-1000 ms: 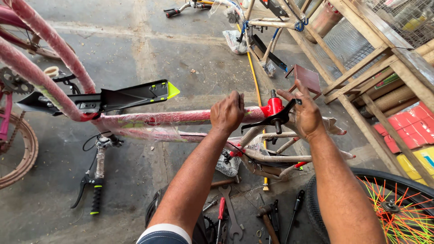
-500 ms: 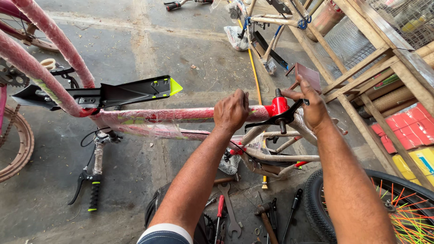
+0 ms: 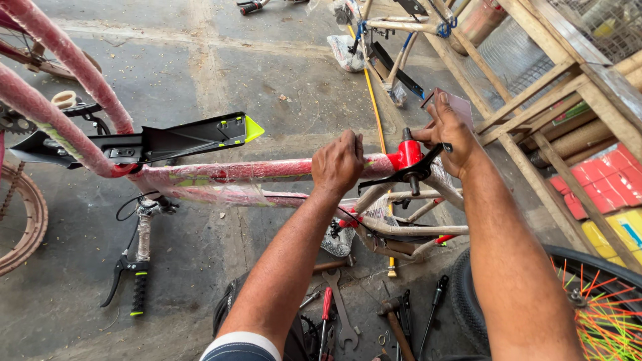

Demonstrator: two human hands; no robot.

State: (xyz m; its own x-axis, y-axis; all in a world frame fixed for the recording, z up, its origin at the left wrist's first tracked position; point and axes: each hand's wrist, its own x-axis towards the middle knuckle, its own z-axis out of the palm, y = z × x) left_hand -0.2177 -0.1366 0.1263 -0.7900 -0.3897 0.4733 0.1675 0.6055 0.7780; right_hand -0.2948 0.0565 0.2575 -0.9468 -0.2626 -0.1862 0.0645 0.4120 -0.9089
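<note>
Frame tube (image 3: 261, 171) level, left-right, under left hand (image 3: 340, 162).

wheel (image 3: 595, 301) cut off at right edge; frame tube (image 3: 267, 170) hidden under left hand (image 3: 340, 164); floor tools (image 3: 341, 314) partly behind forearm

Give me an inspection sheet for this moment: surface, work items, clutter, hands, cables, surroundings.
Surface: bare grey concrete floor, dusty, with scattered debris.
Work items: pink bicycle frame wrapped in clear film, red bottom bracket shell, black crank arm across it.
Clutter: wrenches, red-handled tool and hammer on the floor below the frame; loose handlebar with brake lever.
Hands: left hand grips the frame tube; right hand is at the crank's end.
Cables: thin black brake cable looping under the frame.
Surroundings: wooden rack at right, wheel with bright spokes, black mudguard with yellow tip.
</note>
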